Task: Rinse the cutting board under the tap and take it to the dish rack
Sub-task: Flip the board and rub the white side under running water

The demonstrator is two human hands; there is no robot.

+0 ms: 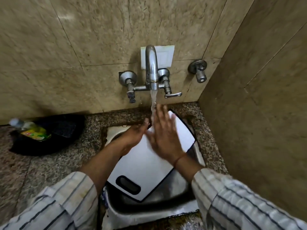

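Note:
A white cutting board point(146, 166) with a dark rim and a dark oval handle slot lies tilted in the steel sink point(166, 203), its far corner up on the sink's right edge. Water runs from the wall tap point(151, 68) onto the board's far end. My left hand point(132, 138) grips the board's left edge near the stream. My right hand point(163, 138) lies flat on the board's surface with fingers spread, its fingertips in the water; it is blurred.
A black tub point(49, 135) holding a green dish-soap bottle point(31, 130) sits on the granite counter at the left. A tiled wall closes in on the right side of the sink. A separate valve point(198, 69) sticks out of the back wall, right of the tap.

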